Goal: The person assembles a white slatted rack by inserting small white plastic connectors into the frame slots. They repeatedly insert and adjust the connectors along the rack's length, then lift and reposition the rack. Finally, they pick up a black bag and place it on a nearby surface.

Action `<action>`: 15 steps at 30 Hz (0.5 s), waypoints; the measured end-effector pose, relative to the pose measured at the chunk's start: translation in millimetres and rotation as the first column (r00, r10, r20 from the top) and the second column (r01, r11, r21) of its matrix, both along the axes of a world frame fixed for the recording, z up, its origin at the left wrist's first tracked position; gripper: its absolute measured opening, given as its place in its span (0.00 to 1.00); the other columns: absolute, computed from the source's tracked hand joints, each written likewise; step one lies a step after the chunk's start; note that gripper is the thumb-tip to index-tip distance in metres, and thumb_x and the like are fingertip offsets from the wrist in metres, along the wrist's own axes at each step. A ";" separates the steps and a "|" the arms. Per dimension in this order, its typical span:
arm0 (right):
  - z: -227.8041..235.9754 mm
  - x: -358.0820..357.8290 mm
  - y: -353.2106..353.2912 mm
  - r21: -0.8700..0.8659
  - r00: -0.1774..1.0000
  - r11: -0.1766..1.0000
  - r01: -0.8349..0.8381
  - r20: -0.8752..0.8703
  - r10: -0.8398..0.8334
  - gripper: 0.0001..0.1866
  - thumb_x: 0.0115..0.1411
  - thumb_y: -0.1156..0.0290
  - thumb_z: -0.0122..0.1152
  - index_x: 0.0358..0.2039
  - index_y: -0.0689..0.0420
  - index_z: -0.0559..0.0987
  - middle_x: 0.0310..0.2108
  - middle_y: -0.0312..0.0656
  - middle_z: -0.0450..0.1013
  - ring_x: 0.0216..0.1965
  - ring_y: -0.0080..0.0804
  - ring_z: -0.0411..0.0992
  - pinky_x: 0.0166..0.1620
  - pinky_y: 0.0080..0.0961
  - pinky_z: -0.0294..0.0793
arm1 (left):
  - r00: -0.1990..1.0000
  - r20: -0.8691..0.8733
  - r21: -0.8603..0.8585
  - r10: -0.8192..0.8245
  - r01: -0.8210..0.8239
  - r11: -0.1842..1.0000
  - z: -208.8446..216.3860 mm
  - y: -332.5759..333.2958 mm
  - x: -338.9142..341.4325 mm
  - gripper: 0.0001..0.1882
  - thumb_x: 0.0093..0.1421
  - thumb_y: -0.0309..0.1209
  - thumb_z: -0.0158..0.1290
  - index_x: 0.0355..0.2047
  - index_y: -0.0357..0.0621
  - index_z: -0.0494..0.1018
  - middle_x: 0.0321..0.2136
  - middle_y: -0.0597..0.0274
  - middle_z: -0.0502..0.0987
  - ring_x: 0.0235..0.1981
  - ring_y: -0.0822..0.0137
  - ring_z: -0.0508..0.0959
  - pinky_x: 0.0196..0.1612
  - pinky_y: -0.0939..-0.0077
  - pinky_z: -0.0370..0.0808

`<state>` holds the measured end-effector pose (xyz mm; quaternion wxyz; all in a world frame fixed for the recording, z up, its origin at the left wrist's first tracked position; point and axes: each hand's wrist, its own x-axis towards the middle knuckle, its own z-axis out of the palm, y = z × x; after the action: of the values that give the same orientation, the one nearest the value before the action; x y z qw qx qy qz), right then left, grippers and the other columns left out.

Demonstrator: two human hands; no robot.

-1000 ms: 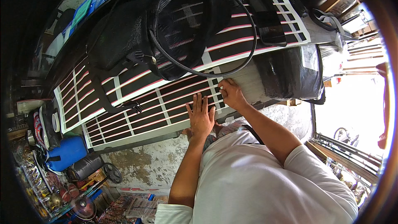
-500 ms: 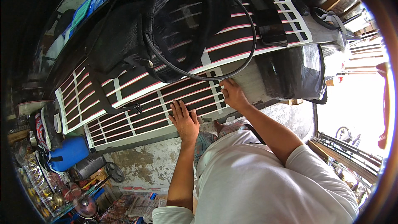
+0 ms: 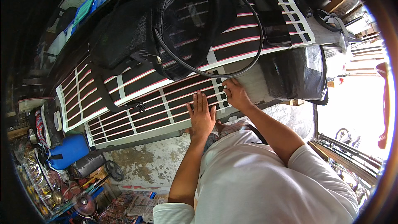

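A long black sheet (image 3: 178,112) with thin white and red stripes and pale crosswise strips lies on a grey surface in front of me. My left hand (image 3: 202,118) rests flat on its near right part, fingers stretched out and pointing away. At the sheet's right end my right hand (image 3: 238,95) has its fingers curled together, fingertips at the edge by the last pale strip. What those fingertips pinch, if anything, is hidden. A larger striped black sheet (image 3: 137,83) of the same kind lies behind, partly overlapping the first.
A black mesh bag (image 3: 124,37) with a looped black cable (image 3: 260,37) covers part of the larger sheet. On that sheet's right lies a dark flat panel (image 3: 271,20). A black wrapped bundle (image 3: 292,74) stands at the right; a blue container (image 3: 68,151) sits at the lower left.
My left hand has slid to the right along the smaller sheet, closer to my right hand. My right hand has shifted slightly to the right in the picture, with the view moving a little.
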<state>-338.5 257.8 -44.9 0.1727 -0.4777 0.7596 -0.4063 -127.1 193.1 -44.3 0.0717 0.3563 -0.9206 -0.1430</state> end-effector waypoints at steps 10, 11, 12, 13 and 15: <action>3.3 0.3 0.1 -0.005 0.999 1.000 0.000 0.038 0.000 0.14 0.63 0.84 0.62 0.49 0.59 0.77 0.43 0.54 0.74 0.41 0.60 0.77 0.45 0.49 0.79 | 0.995 -0.069 -0.019 -0.074 0.073 0.997 16.1 -4.1 -32.9 0.29 0.75 0.42 0.53 0.69 0.36 0.70 0.72 0.44 0.67 0.74 0.47 0.66 0.74 0.36 0.62; 3.1 0.3 0.2 -0.011 0.999 1.000 0.000 0.033 0.000 0.14 0.63 0.84 0.62 0.48 0.59 0.77 0.43 0.54 0.74 0.41 0.60 0.77 0.45 0.49 0.78 | 0.991 -0.112 -0.002 -0.079 0.079 0.997 18.3 -7.1 -33.8 0.27 0.74 0.39 0.55 0.67 0.36 0.72 0.68 0.44 0.70 0.69 0.46 0.69 0.70 0.38 0.66; 3.0 0.3 0.4 -0.029 1.000 1.000 -0.001 0.031 0.002 0.14 0.63 0.84 0.62 0.48 0.59 0.77 0.43 0.54 0.74 0.42 0.60 0.77 0.45 0.50 0.78 | 0.985 -0.154 0.014 -0.083 0.086 0.996 20.3 -11.3 -34.0 0.24 0.73 0.36 0.56 0.64 0.36 0.74 0.63 0.44 0.73 0.65 0.45 0.73 0.66 0.40 0.70; 2.8 0.2 0.6 -0.011 1.000 1.000 -0.001 0.027 0.001 0.14 0.63 0.84 0.62 0.48 0.59 0.77 0.43 0.54 0.74 0.42 0.60 0.77 0.45 0.50 0.78 | 0.977 -0.198 0.031 -0.082 0.090 0.995 21.6 -15.4 -34.9 0.22 0.71 0.32 0.58 0.62 0.36 0.76 0.59 0.44 0.75 0.60 0.45 0.76 0.63 0.42 0.75; 2.4 -0.1 0.7 -0.009 1.000 1.000 0.001 0.030 -0.001 0.14 0.63 0.84 0.62 0.48 0.59 0.77 0.43 0.55 0.74 0.42 0.60 0.77 0.45 0.50 0.78 | 0.958 -0.281 0.032 -0.063 0.075 0.997 21.9 -24.1 -40.4 0.18 0.69 0.28 0.60 0.57 0.36 0.79 0.53 0.46 0.78 0.54 0.45 0.78 0.58 0.48 0.78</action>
<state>-338.6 258.5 -42.6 0.1817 -0.4718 0.7552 -0.4171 -167.5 169.0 -22.4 0.1886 0.3018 -0.9098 -0.2136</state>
